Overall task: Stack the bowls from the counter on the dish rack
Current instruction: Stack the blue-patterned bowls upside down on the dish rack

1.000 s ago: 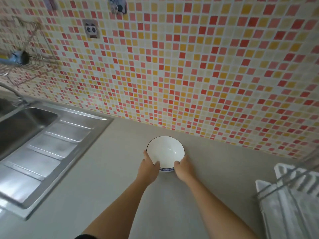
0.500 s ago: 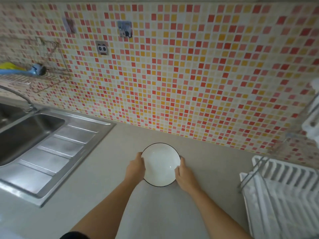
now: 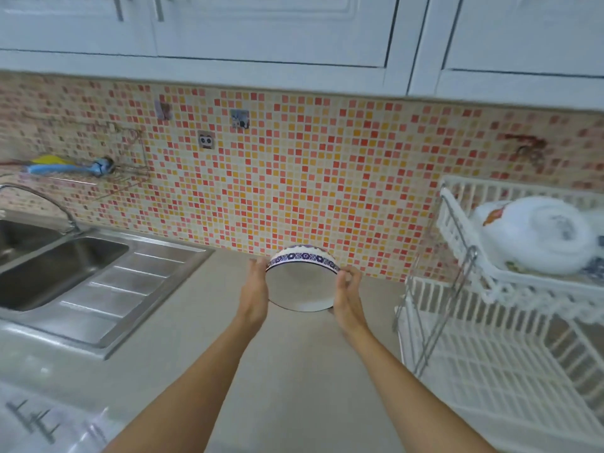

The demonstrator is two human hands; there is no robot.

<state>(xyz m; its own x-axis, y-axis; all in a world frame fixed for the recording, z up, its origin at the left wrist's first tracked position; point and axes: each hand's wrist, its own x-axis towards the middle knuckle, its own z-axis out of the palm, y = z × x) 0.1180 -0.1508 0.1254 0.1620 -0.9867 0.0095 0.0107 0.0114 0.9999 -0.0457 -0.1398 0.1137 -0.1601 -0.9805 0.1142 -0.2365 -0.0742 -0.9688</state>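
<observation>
A white bowl (image 3: 300,286) with a blue flower band on its outside is held above the counter, tilted so its opening faces me. My left hand (image 3: 255,294) presses its left rim and my right hand (image 3: 348,299) holds its right rim. The white two-tier dish rack (image 3: 483,361) stands at the right. On its upper shelf lie white bowls (image 3: 529,233), upside down and blurred.
A steel sink (image 3: 58,266) with a ribbed draining board and a tap is at the left. The grey counter (image 3: 294,371) runs below the mosaic tile wall. White cupboards (image 3: 294,34) hang overhead. A wire shelf with a blue brush is on the wall.
Both hands have lifted the bowl off the counter and tipped it toward me. The view has swung upward and right, bringing the rack's upper shelf and the cupboards into sight.
</observation>
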